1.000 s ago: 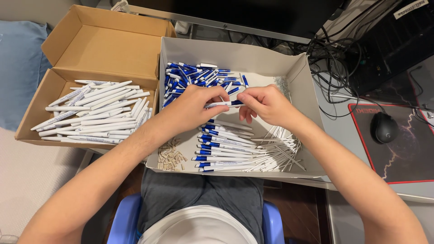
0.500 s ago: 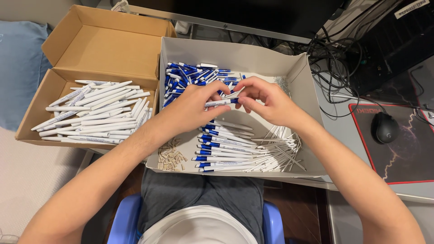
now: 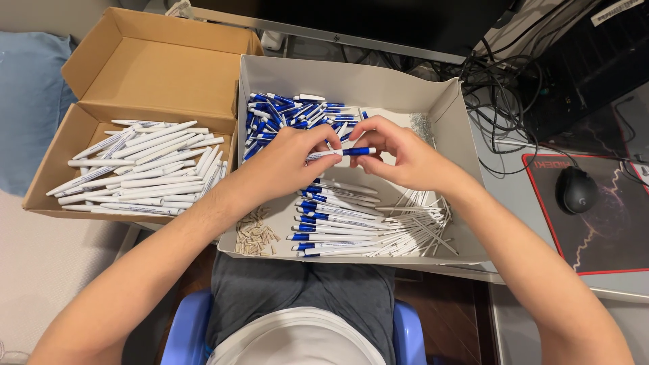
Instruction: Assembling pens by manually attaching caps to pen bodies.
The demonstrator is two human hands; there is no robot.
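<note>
Both hands meet over a white cardboard tray [image 3: 433, 108]. My left hand [image 3: 287, 162] pinches the white barrel end of a pen [image 3: 341, 153], and my right hand [image 3: 399, 154] grips its blue end. Below them lies a row of white-and-blue pen halves [image 3: 331, 226] beside thin white refills [image 3: 419, 226]. A heap of blue pen parts [image 3: 284, 115] fills the tray's far left corner, and small beige pieces [image 3: 255, 236] lie at its near left corner. A little pile of metal springs [image 3: 422, 127] sits just beyond my right hand.
A brown cardboard box [image 3: 135, 74] at the left holds several finished white pens [image 3: 142, 169]. To the right are a black mouse [image 3: 576, 189] on a dark mouse pad [image 3: 608, 250] and tangled cables [image 3: 500, 74]. A blue cushion [image 3: 27, 108] lies at far left.
My hands have shifted slightly and drawn together on the pen, which now lies level between them with its blue end showing at the right hand.
</note>
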